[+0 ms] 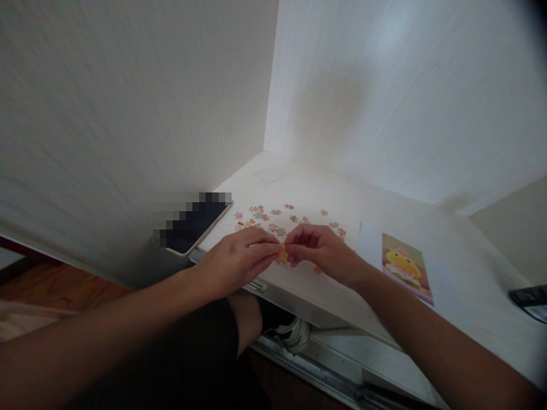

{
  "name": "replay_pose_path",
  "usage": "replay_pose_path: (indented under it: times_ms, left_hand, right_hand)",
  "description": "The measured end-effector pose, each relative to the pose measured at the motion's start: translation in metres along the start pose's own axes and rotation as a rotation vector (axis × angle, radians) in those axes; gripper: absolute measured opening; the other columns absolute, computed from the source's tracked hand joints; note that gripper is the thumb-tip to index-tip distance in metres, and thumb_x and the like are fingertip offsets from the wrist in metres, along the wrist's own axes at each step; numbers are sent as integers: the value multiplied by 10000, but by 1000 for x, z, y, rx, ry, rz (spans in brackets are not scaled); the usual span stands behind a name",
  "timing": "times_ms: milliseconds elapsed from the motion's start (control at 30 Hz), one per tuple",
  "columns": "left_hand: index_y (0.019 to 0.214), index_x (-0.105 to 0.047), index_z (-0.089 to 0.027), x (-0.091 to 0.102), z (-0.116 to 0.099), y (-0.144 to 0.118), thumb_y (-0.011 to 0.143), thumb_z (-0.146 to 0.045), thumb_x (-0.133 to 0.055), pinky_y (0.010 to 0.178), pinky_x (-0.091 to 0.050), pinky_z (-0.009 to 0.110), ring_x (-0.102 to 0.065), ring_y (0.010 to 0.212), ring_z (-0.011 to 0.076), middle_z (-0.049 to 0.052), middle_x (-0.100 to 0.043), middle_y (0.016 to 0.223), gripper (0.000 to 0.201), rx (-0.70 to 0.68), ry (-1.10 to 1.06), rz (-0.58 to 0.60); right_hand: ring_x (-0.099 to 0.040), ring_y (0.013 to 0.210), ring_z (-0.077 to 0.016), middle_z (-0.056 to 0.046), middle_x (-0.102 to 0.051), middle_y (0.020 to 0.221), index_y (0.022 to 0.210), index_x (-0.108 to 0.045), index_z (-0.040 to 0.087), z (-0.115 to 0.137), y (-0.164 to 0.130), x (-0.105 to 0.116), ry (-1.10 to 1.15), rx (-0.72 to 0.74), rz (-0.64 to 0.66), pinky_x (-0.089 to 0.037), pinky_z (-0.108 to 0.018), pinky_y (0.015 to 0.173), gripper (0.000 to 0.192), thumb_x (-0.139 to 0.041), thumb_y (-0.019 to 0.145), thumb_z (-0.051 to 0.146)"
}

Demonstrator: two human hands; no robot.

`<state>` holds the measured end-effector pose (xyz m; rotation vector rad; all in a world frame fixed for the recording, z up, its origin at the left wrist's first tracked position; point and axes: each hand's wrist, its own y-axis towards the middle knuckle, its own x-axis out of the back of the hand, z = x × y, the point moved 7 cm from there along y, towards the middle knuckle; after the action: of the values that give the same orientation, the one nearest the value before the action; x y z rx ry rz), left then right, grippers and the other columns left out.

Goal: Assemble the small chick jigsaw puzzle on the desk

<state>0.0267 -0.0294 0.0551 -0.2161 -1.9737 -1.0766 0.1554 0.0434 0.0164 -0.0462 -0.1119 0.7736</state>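
Head view: white desk [427, 239], tablet [194, 228] at left, duck picture [408, 265] (right), scattered puzzle pieces [273, 219] beyond. Left hand [237, 259] and right hand [320, 250] meeting fingertip to fingertip, both pinching one orange puzzle piece [282, 253] between them.

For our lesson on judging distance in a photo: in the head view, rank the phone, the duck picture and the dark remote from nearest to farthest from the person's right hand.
From the right hand:
1. Duck picture, just to its right on the white table.
2. Phone, to the left, beyond the left hand, overhanging the table edge.
3. Dark remote, at the far right edge of the view.
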Motion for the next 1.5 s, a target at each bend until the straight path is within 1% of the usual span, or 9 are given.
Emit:
replay_pose_path:
  times_ms: [67, 167, 233, 400, 567, 1033, 1367, 1433, 1500]
  left_hand:
    - [1063, -689, -142, -1, 1, 0, 937, -172, -584, 808, -536, 292, -637, 924, 169, 84, -701, 1034, 167, -12, 7, 31]
    - [1025, -706, -135, -1, 2, -1, 936, -177, -580, 831, -526, 317, -643, 923, 184, 88, -713, 1001, 160, -24, 25, 82]
    - [1017, -713, -140, -1, 2, -1, 941, -180, -567, 847, -515, 340, -648, 919, 193, 88, -719, 977, 170, -30, 42, 122]
    - [958, -726, -165, -6, 5, -2, 952, -183, -536, 863, -485, 372, -635, 901, 195, 65, -730, 970, 191, -5, 79, 223]
    - [974, -726, -186, -9, 7, -2, 940, -186, -551, 872, -467, 374, -610, 928, 201, 39, -735, 982, 179, 21, 102, 278]
    - [957, -718, -169, -10, 3, -2, 926, -150, -540, 891, -495, 365, -628, 966, 205, 79, -714, 999, 182, -22, 110, 307]
    - [1053, -698, -153, -5, -4, -8, 959, -243, -531, 941, -502, 403, -635, 1024, 233, 109, -703, 1038, 211, -53, 113, 310]
    - [1074, -686, -148, -5, -4, -9, 961, -245, -527, 950, -499, 414, -631, 1033, 239, 110, -701, 1055, 218, -56, 126, 316]
    - [1069, -682, -146, -5, -4, -9, 967, -236, -513, 952, -498, 421, -632, 1024, 238, 108, -701, 1052, 217, -59, 129, 322]
  right_hand:
    - [-618, 649, -116, -2, -672, 736, 890, -647, 178, 0, 1, 6, -123, 54, -47, -518, -280, 642, 179, -707, 814, 329]
    - [-588, 689, -127, -25, -671, 808, 957, -674, 185, 10, 0, 17, -424, 190, -185, -486, -280, 638, 182, -668, 848, 331]
    - [-579, 710, -134, -36, -665, 831, 950, -692, 185, 17, -3, 17, -627, 272, -214, -477, -287, 657, 154, -650, 861, 302]
    - [-612, 934, -178, -60, -684, 1004, 979, -729, 213, 26, -12, -7, -897, 452, 3, -475, -347, 873, 144, -637, 879, 261]
    - [-619, 980, -173, -54, -688, 1089, 1020, -734, 222, 25, -16, -17, -929, 506, 86, -465, -344, 928, 170, -624, 890, 220]
    - [-604, 991, -207, -80, -680, 1112, 1086, -737, 257, 23, -16, -21, -1036, 516, 116, -473, -389, 901, 239, -543, 947, 245]
    - [-607, 982, -200, -81, -679, 1115, 1066, -732, 226, 25, -20, -24, -1056, 533, 135, -480, -380, 894, 235, -531, 945, 238]
    - [-616, 989, -198, -77, -685, 1102, 1049, -733, 233, 29, -18, -17, -1006, 555, 92, -487, -375, 898, 218, -550, 930, 231]
    - [-629, 983, -197, -80, -696, 1072, 1024, -733, 232, 34, -14, 5, -951, 564, -60, -499, -368, 889, 202, -561, 917, 223]
